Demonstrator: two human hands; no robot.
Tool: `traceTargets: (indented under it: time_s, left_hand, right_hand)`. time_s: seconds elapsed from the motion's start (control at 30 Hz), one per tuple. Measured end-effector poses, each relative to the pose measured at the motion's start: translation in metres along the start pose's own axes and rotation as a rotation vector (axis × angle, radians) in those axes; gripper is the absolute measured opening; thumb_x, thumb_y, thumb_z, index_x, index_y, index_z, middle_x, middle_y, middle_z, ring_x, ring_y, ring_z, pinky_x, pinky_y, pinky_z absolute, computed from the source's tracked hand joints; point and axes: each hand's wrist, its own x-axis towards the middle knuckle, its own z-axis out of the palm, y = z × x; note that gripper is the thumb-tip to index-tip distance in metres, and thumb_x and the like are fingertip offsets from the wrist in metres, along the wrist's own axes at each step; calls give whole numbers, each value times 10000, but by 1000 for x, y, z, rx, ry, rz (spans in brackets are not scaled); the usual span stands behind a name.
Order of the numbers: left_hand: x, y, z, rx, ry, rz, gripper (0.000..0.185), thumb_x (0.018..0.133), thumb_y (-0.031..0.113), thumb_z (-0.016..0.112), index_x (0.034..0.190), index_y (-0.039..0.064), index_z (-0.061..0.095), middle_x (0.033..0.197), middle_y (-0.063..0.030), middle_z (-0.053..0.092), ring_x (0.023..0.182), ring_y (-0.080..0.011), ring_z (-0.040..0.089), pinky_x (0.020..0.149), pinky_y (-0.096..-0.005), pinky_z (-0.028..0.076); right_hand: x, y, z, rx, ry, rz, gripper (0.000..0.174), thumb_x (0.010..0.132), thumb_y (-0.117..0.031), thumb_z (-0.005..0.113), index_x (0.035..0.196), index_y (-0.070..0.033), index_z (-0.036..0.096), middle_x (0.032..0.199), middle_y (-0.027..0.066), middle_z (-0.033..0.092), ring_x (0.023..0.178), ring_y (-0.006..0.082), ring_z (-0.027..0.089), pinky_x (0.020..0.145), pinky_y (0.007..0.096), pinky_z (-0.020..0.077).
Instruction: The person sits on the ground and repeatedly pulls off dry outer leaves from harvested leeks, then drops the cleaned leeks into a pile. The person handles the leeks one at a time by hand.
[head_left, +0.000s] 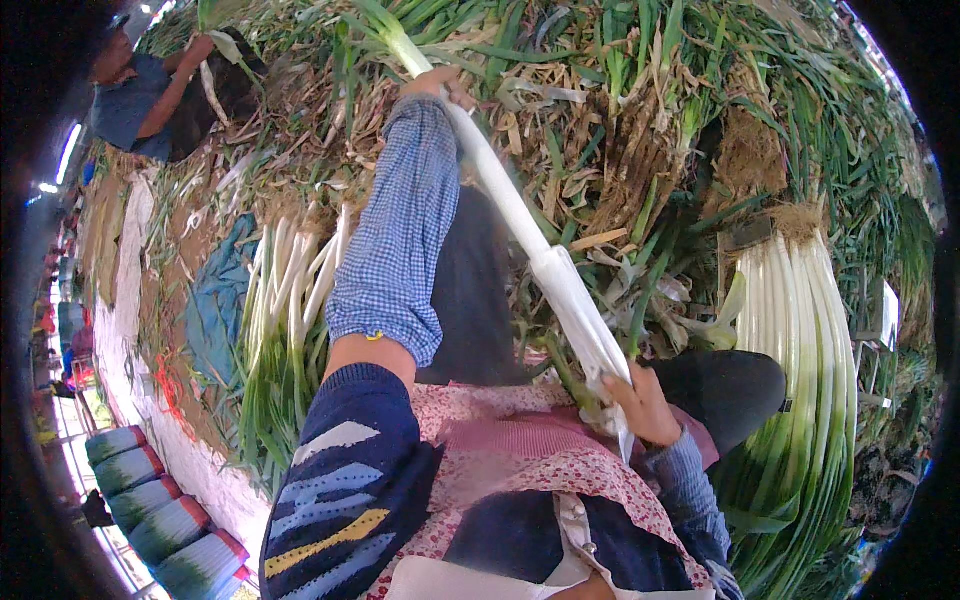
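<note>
A long leek or large green onion (504, 187) runs slantwise in front of me, its green leaves at the top and its white stalk pointing down to the right. My left hand (439, 84) grips the stalk near the leaves. Lower right, my right hand (646, 401) holds a loosened outer layer (577, 307) at the stalk's lower end, bunched like a sleeve around it. The stalk's root end is hidden. A checked sleeve cover is on my left forearm.
Trimmed stalks with green leaves lie on the left (289, 300), and a larger white-stalked bundle (795, 315) lies on the right. Untrimmed plants (652, 142) and dry peelings cover the ground ahead. Another person (139, 105) holds a plant at upper left. Packed bundles (180, 525) stand at lower left.
</note>
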Motion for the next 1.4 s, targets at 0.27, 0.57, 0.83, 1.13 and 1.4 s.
traceTargets:
  time_s: [0.27, 0.57, 0.83, 1.13, 1.4]
  left_hand:
    - [22, 57, -53, -115, 317, 182, 106, 898, 49, 520, 926, -51, 543, 639, -136, 501, 529, -216, 535, 546, -406, 552]
    - [1, 97, -107, -298, 280, 568, 196, 794, 81, 694, 875, 0, 535, 577, -102, 515, 482, -259, 544, 447, -429, 502]
    - [-124, 117, -317, 26, 636, 1079, 304, 838, 320, 644, 879, 46, 518, 645, -105, 578, 501, -237, 563, 498, -398, 527]
    - [-185, -132, -258, 1188, 128, -26, 539, 799, 87, 638, 1302, 144, 452, 1209, -139, 572, 1142, -301, 537, 936, -463, 444]
    - [-119, -114, -115, 2199, 440, 165, 634, 946, 377, 384, 1473, 214, 73, 1487, -164, 234, 1347, -383, 264, 860, -848, 78]
  right_hand:
    - [-100, 25, -30, 9, 200, 240, 342, 907, -262, 512, 1089, 22, 570, 758, 89, 621, 651, 140, 552, 583, 300, 436]
    - [32, 80, -101, -590, 542, 156, 334, 909, -295, 540, 945, 37, 556, 862, 253, 568, 751, 343, 538, 647, 438, 410]
    - [74, 112, -132, -776, 342, 79, 481, 879, -339, 587, 1155, 49, 515, 990, 239, 616, 897, 387, 578, 779, 459, 439]
    - [80, 95, -105, -797, 138, 36, 336, 870, -241, 594, 1070, 28, 585, 875, 204, 658, 774, 299, 649, 683, 391, 493]
    - [74, 88, -95, -630, 40, 81, 314, 853, -221, 613, 1067, 5, 575, 870, 208, 640, 789, 359, 602, 704, 421, 465]
